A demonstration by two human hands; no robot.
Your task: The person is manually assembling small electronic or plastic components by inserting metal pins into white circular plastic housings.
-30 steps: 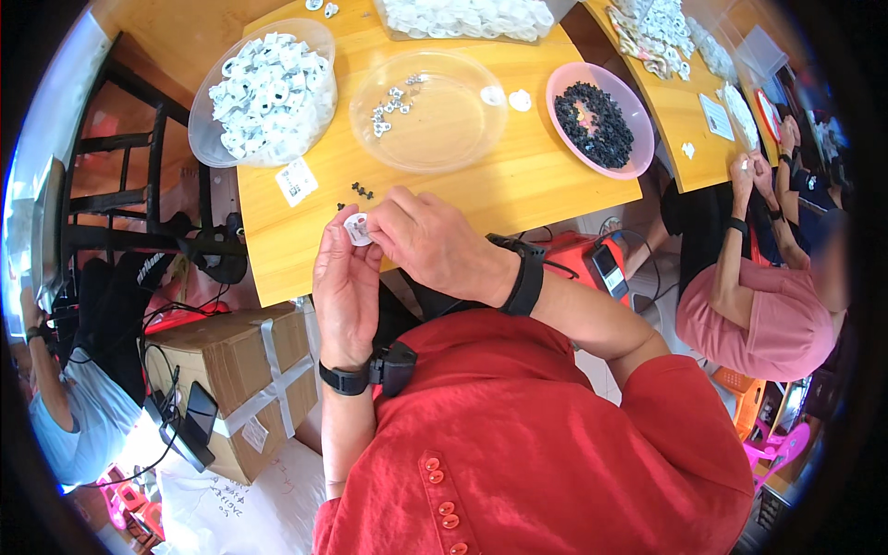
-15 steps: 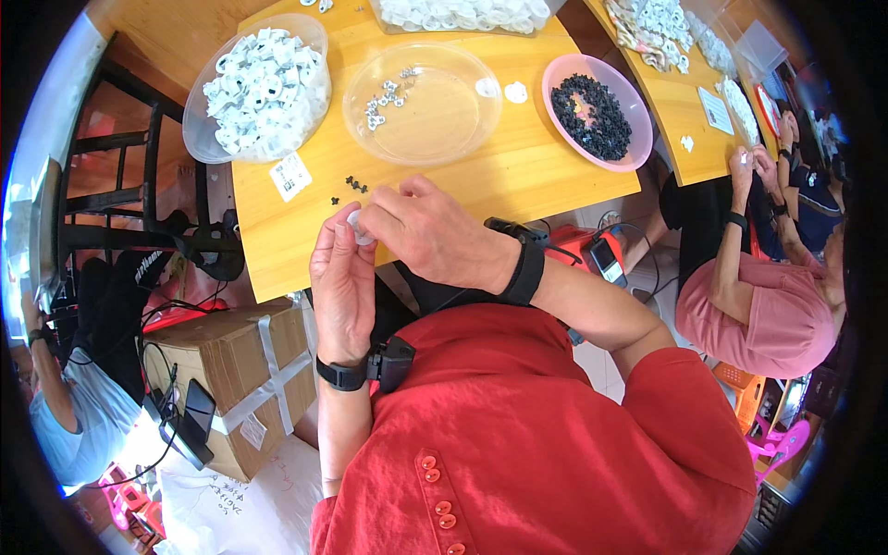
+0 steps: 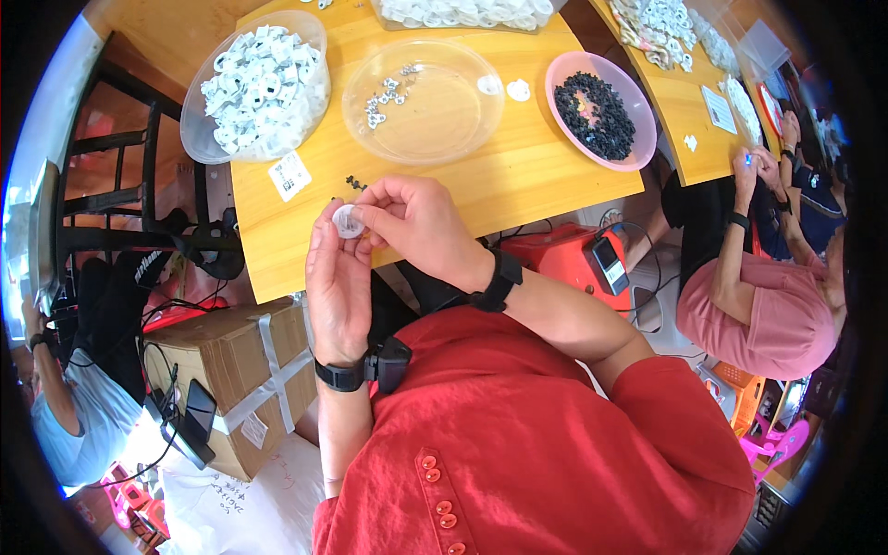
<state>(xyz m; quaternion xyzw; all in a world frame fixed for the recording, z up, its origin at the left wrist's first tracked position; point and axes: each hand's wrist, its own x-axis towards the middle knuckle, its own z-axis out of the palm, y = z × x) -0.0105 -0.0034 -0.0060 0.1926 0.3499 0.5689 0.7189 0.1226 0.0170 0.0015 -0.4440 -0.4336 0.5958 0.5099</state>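
Between both hands, over the near edge of the table, is a small round white plastic piece (image 3: 348, 221). My left hand (image 3: 339, 287) grips its lower side with the fingertips. My right hand (image 3: 418, 227) pinches its right side between thumb and fingers. Just beyond the hands lie a few small black parts (image 3: 354, 182), partly hidden by my fingers. Farther off, a shallow clear bowl (image 3: 453, 153) holds several small silvery metal parts (image 3: 387, 93). A pink bowl (image 3: 645, 139) of small black pieces (image 3: 601, 125) sits to the right.
A clear tub (image 3: 196, 139) heaped with white plastic parts (image 3: 264, 88) stands at the left. Another container (image 3: 462, 14) of white parts is at the back. A white label (image 3: 289, 176) lies on the table (image 3: 527, 194). At right, a co-worker in pink (image 3: 758, 314) handles something small.
My right hand has turned, its thumb now showing on the white piece's right side. The white piece has tilted so that its round face shows, and has shifted slightly left.
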